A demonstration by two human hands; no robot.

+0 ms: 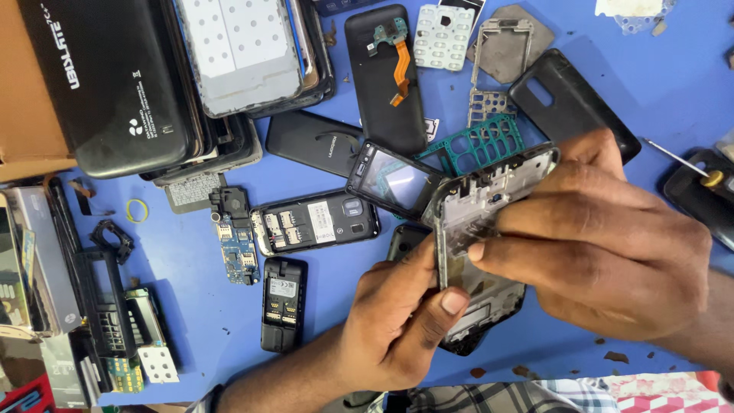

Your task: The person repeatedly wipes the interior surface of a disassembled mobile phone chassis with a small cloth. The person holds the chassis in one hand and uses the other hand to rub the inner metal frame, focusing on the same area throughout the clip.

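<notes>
I see a blue table [673, 76] full of phone parts, and I will tell each place from the phone frame [478, 229] that both hands hold.

Far to the left of the frame, at the table edge, sits a black keypad shell [103, 306]. Up and left of the frame is a pile of big black tablet backs [115, 76]. Closer, still left of the frame, lie a small blue circuit board [237, 248], a little black phone back [283, 302] and an open phone [317, 222] with its card slots showing. Just left of the frame's top end is a small phone with a screen [394, 180].

My left hand [397, 321] comes up from below. Its fingers [443, 302] are closed on the lower left edge of the frame, thumb pressed on the front. The frame is grey and black, tilted, and lifted a bit above the table.

My right hand [612, 237] wraps the right side of the frame. Its fingers [520, 256] are curled shut over the frame's middle.

Above the frame lies a green keypad frame [478, 141]. To the right of the frame, past my right hand, is a screwdriver [684, 162].
</notes>
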